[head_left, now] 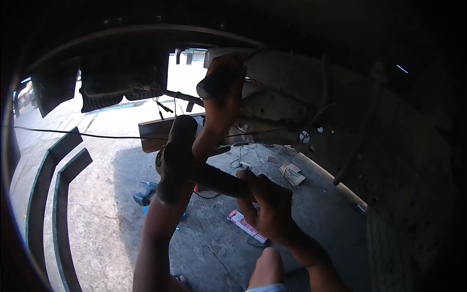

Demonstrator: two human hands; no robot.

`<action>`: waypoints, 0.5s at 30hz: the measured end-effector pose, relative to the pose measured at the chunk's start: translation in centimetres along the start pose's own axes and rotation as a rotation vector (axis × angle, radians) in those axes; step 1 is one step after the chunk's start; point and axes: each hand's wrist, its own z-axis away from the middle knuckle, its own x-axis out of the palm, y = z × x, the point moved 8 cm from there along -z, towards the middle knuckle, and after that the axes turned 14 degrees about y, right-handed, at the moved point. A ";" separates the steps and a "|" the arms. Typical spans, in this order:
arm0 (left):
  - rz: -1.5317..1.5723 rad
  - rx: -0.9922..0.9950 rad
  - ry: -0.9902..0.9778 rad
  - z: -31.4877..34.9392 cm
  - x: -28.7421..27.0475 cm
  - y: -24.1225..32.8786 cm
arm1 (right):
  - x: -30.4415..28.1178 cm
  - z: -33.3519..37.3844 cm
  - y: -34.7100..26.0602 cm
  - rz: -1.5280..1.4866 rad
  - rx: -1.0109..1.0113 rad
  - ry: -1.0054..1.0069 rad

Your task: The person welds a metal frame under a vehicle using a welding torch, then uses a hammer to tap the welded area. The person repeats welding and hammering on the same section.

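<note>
My right hand (267, 204) is closed around the handle of a dark mallet (177, 158). Its thick head is nearest the camera and partly covers my left forearm. Farther up, my left hand (231, 70) is raised beside the edge of a dark metal panel (277, 104) with round holes. Its fingers wrap round a dark, blunt-ended block (214, 86); shadow hides its exact kind. Whether the block touches the panel cannot be made out.
Below lie a blue power drill (144, 193), a pink-and-white box (247, 227), a torn white carton (292, 174) and loose cords. Two bent green metal strips (41, 182) lie at the left. A thin black cable (97, 136) crosses the view; dark bodywork (124, 70) hangs above.
</note>
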 end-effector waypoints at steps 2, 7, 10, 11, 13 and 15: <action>0.058 -0.032 -0.016 -0.2 0.0 -0.4 | 0.5 -0.5 0.5 -0.182 0.165 -0.044; -0.034 0.034 -0.076 -0.4 -0.9 -0.5 | 1.2 -0.2 1.1 -0.388 0.568 -0.238; 0.039 -0.011 -0.064 -0.5 -1.4 -0.8 | 1.4 -0.3 0.1 -0.372 0.450 -0.254; 0.050 -0.053 -0.054 -0.5 -1.4 -1.2 | 1.7 -0.2 -0.1 -0.371 0.417 -0.252; 0.082 -0.080 -0.051 -0.6 -1.4 -1.5 | 2.7 0.2 -0.5 -0.377 0.378 -0.242; 0.119 -0.045 -0.066 -0.8 -1.2 -1.4 | 3.9 1.0 -0.7 -0.388 0.380 -0.302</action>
